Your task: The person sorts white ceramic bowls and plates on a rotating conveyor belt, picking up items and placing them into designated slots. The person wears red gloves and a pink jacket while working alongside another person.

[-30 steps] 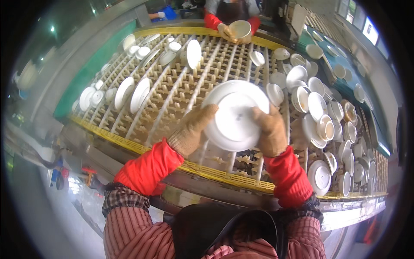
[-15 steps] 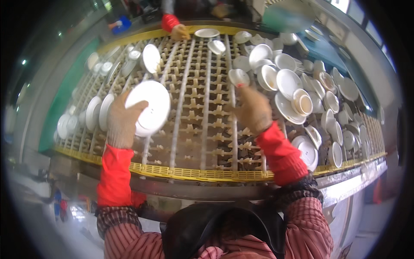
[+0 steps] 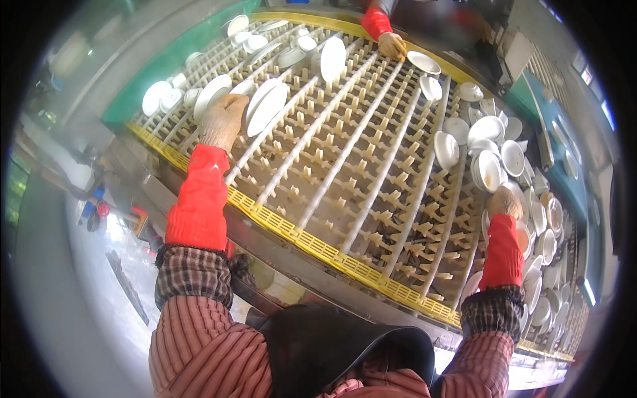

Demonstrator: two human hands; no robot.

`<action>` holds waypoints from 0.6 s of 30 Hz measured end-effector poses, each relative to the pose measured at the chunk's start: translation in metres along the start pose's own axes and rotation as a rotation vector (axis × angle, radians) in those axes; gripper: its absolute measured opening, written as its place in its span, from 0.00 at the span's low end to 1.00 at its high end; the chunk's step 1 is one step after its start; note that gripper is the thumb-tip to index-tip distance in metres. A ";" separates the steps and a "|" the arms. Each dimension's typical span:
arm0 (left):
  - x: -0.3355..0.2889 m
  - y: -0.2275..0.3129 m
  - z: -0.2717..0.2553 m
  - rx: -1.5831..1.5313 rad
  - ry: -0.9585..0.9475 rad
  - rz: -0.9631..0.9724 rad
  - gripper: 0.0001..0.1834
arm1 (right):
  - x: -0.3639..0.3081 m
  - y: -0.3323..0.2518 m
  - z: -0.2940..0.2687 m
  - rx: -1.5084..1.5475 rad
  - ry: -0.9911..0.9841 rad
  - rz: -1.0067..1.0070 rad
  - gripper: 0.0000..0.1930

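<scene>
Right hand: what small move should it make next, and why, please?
Probably, the right hand should lift one dish from the crowded white dishes: it is among them, though its grip is unclear, and the pegged rack has bare rows to their left.

Peg-studded bed (image 3: 348, 147) with pale rods (image 3: 324, 190), yellow edging (image 3: 312, 244) along near and far sides. On it: white plates (image 3: 271, 109) leaning, left; shallow dish (image 3: 423, 63) by far edging; white crockery (image 3: 488, 129) crowded together, right.

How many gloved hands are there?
3: left hand by standing plates, right hand among piled dishes, co-worker's hand at the far yellow edge. Others may be hidden.
</scene>
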State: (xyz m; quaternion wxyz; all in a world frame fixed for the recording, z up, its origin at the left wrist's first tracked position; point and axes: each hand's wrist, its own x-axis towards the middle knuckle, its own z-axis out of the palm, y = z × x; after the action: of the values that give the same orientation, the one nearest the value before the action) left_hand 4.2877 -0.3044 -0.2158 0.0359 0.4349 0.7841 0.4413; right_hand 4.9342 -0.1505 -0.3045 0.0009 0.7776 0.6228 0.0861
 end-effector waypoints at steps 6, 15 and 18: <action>0.000 0.003 0.020 0.159 -0.054 -0.130 0.36 | -0.023 0.016 -0.010 0.076 0.097 -0.131 0.14; 0.040 -0.030 0.029 0.480 -0.131 -0.001 0.39 | -0.009 0.036 -0.019 -0.088 -0.179 -0.056 0.25; 0.036 -0.017 0.005 0.378 -0.011 0.040 0.40 | -0.013 0.023 -0.026 -0.190 -0.271 -0.045 0.21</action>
State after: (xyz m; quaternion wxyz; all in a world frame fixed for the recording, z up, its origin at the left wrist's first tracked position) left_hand 4.2568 -0.2792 -0.2195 -0.0509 0.4518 0.8440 0.2845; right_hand 4.9500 -0.1714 -0.2782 0.1603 0.7644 0.6233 0.0387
